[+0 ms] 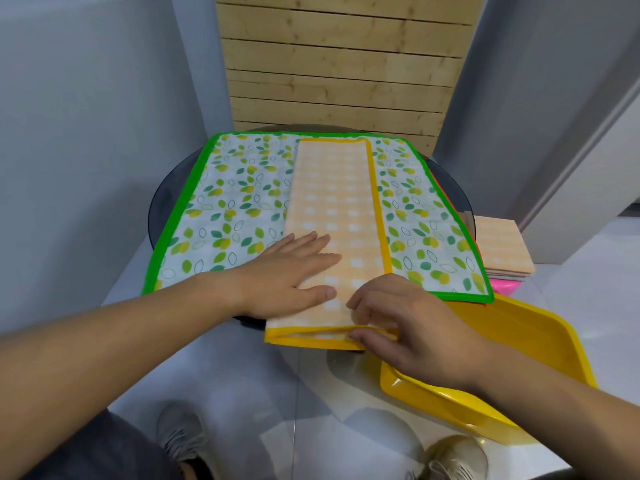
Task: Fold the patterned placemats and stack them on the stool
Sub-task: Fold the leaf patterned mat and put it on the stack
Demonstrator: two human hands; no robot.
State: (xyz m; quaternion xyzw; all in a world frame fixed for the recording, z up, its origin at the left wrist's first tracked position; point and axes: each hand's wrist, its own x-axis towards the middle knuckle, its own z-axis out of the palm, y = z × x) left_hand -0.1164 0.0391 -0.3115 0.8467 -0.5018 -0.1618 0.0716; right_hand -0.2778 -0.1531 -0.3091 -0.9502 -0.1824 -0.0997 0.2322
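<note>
An orange checked placemat (334, 209) with a yellow border lies folded into a long strip on top of a green-bordered leaf-patterned placemat (228, 202), both on a round dark glass table (162, 199). My left hand (287, 271) rests flat on the near part of the strip. At the strip's near end my right hand (401, 327) pinches the yellow-bordered edge, thumb under and fingers on top. At the right, folded placemats (502, 247) are stacked on a pink stool (504, 287).
A yellow plastic tray (540, 348) sits at the lower right under my right forearm. A wooden slatted panel (339, 64) stands behind the table between grey walls. My shoes (180, 434) show on the white floor below.
</note>
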